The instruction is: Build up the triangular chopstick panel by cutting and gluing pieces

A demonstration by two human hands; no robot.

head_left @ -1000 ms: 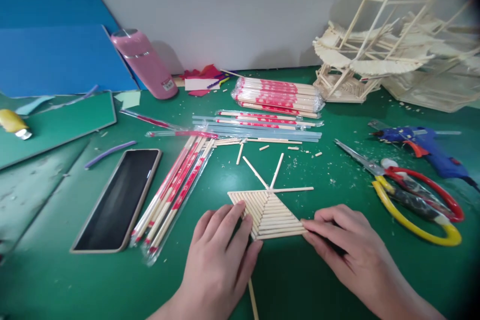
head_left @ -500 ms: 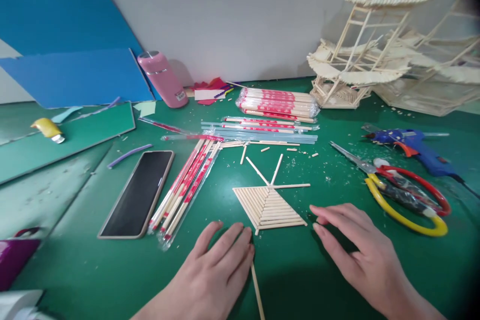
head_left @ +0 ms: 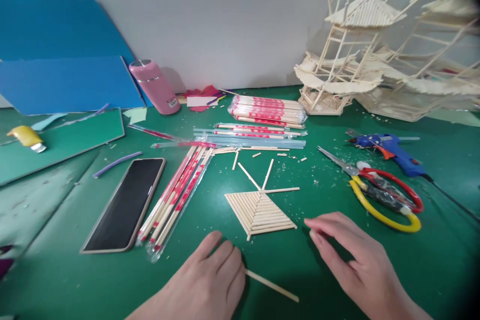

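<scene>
Wooden panel [head_left: 270, 216], slatted (three bare spokes [head_left: 282, 190]) | left fingers [head_left: 237, 261] gripping stick [head_left: 273, 286] | right fingers [head_left: 329, 225] parted

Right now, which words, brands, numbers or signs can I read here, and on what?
No text is readable.
Pink bottle: label near its base, too small to read.
Wrapped stick bundle: pale marks on red, too blurred to tell whether they are writing.
Phone: dark screen, no visible text.
Stick panel: no visible lettering.
</scene>
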